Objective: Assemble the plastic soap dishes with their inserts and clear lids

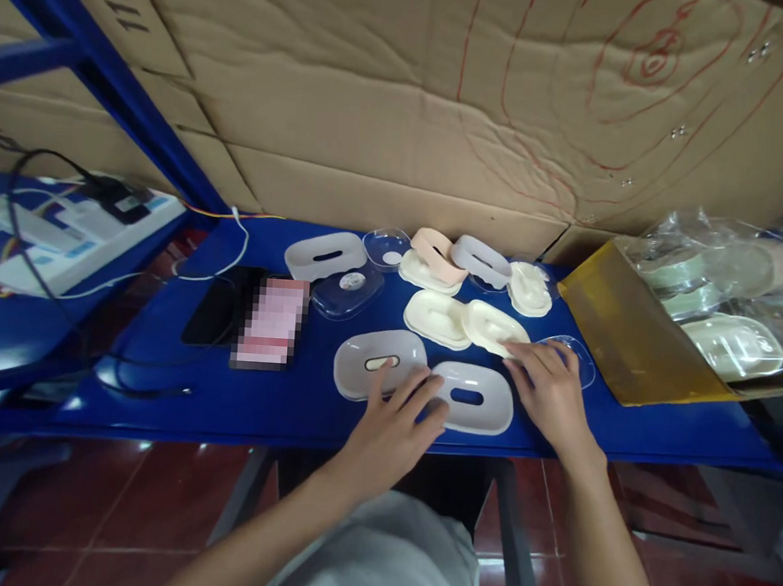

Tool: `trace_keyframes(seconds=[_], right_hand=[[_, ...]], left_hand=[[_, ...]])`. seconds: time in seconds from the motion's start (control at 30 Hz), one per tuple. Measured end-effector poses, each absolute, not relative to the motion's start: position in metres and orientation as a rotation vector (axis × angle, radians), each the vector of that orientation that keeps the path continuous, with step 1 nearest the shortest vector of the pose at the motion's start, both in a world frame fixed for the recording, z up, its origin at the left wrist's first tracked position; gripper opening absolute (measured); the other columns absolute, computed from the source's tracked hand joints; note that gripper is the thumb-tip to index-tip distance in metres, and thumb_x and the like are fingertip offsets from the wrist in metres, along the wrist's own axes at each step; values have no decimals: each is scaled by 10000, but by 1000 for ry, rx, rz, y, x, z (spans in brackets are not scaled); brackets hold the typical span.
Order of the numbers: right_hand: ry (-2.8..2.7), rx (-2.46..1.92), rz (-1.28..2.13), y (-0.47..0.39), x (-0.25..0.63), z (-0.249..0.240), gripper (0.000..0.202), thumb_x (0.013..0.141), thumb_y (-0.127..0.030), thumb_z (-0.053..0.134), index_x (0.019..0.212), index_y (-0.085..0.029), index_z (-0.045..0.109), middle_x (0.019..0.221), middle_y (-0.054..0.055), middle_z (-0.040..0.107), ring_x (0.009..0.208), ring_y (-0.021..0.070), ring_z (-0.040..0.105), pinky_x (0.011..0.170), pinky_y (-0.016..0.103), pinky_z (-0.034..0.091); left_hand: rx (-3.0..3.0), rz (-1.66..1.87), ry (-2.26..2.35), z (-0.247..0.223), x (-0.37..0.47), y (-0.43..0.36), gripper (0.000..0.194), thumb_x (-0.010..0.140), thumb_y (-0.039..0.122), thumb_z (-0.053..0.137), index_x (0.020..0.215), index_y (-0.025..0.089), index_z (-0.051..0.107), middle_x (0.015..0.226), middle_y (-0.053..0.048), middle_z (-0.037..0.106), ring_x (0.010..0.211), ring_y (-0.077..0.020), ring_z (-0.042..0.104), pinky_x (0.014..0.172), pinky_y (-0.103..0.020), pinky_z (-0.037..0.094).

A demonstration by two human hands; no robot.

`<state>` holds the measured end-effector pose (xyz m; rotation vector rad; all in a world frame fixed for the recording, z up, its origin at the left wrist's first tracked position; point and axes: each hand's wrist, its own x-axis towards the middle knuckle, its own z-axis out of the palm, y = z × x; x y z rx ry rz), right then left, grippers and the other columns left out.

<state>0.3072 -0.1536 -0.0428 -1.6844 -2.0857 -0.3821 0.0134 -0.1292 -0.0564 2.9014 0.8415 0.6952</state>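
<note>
1. The left hand [393, 427] spreads loose, ungrasping fingers by a glossy pale-grey oval dish [353, 361], at nine o'clock from its slotted glossy pale-grey twin [495, 392].
2. The right hand [551, 391] meets a cream oval moulded piece [486, 323] between twelve and one; whether it grips, one cannot tell.

The grey dishes [491, 396] look like smooth, glossy plastic, the cream trays [434, 313] duller; the lid [344, 299] is clear, shiny plastic. The bench [258, 409] is smooth, the cardboard [343, 104] matt (and rather creased), the bags [751, 271] crinkled film.
</note>
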Motion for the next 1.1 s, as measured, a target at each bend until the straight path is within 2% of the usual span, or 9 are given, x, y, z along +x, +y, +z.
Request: trace_keyframes(seconds=[0.1,0.27,0.4,0.6,0.73,0.8,0.9,1.0,1.1], right_hand=[[-2082,-1652,-340,-190,305,-43,272,1074,-206,631,1341,-239,669,1242,66,798,1102,238,752,1152,499,419],[-2076,-1678,-266,-227,303,-59,314,1065,-177,628,1368,-250,657,1239,70,789,1111,241,744,1144,502,433],[-2052,-1686,-292,-229,306,-69,318,1058,-168,632,1364,-247,657,1235,76,784,1096,239,739,1138,500,445],[-2084,-1750,-299,-215,313,-72,357,1087,-196,568,1431,-267,633,1372,92,737,1258,260,699,1223,536,385],[-1884,-1952,-380,-208,340,-79,554,1076,-451,600,1572,-215,528,1645,208,509,1519,402,494,1222,651,373],[-1816,-1997,-343,-208,362,-83,585,1068,-543,580,1547,-208,559,1566,204,598,1441,399,578,1194,662,409],[-1774,-1951,-243,-211,389,-83,445,1082,-540,540,1332,-219,721,1270,141,786,1168,329,745,1077,562,538],[-1545,-1947,-335,-214,388,-68,415,1081,-512,539,1264,-205,750,1186,144,799,1066,314,761,988,507,572],[-1159,-1807,-342,-210,354,-45,417,1072,-506,569,1310,-195,711,1109,122,766,924,258,742,891,447,578]], left_hand=[[2791,847,815,-54,7,-130,133,1089,287,629,1195,234,689,1306,-26,759,1364,-250,618,1361,-585,95],[2636,1043,769,-46,-16,-138,140,1064,195,639,1193,221,689,1243,-43,777,1329,-255,636,1210,-473,436],[2582,1118,775,-45,-26,-141,163,1039,156,666,1195,200,680,1228,-74,771,1318,-275,633,1133,-468,525],[2701,1042,816,-56,-12,-139,111,1045,202,685,1155,216,697,1202,-48,773,1300,-262,660,1209,-498,429],[2807,888,842,-63,10,-133,69,1074,263,654,1098,220,702,1174,-34,774,1296,-255,668,1246,-529,345],[2825,837,909,-63,22,-130,90,1082,279,638,1091,215,701,1189,-50,768,1303,-262,663,1247,-549,336],[2838,765,927,-58,36,-128,156,1082,330,638,1175,219,697,1290,-88,744,1372,-282,624,1273,-591,305],[2853,763,877,-53,33,-124,318,1090,384,618,1377,248,637,1523,-133,630,1466,-301,556,1289,-623,288],[2756,866,1193,-54,6,-115,414,1080,359,628,1479,265,573,1611,-179,537,1494,-359,526,1257,-667,329]])
